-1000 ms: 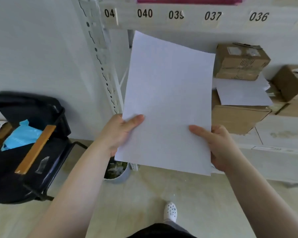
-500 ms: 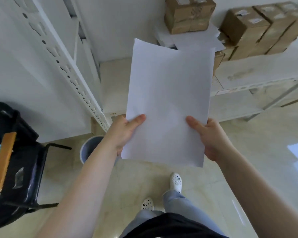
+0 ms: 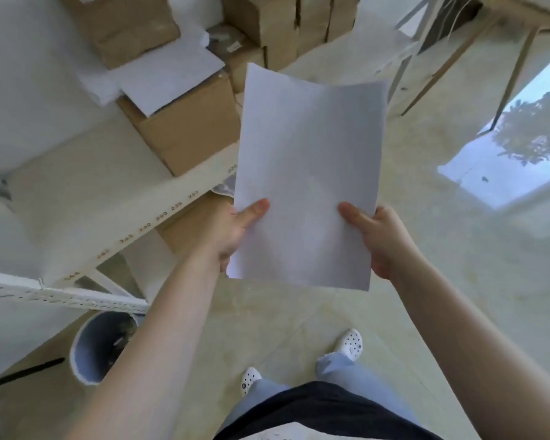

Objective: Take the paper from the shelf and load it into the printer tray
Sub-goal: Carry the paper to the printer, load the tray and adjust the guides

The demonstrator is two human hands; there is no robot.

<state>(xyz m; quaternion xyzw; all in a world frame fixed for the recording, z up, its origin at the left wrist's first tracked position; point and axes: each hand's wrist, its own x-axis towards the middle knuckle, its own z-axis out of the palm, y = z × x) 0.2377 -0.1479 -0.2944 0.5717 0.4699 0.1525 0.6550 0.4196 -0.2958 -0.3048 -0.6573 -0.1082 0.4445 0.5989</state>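
Observation:
A thin stack of white paper (image 3: 308, 173) is held up in front of me, above the floor. My left hand (image 3: 232, 230) grips its lower left edge, thumb on top. Its lower right edge is pinched by my right hand (image 3: 378, 239), thumb also on top. The white shelf (image 3: 86, 198) lies to the left, with more loose white sheets (image 3: 169, 74) resting on a cardboard box (image 3: 188, 131). No printer is in view.
Several cardboard boxes (image 3: 286, 23) stand on the shelf at the top. A round bin (image 3: 99, 350) sits on the floor at lower left beside a black chair edge (image 3: 0, 385). Wooden table legs (image 3: 451, 61) stand at upper right. My feet are on the glossy pale floor (image 3: 458, 281).
The view has swung right and down, away from the shelf; shelf and boxes slid to the upper left. Both hands keep the same hold on the paper.

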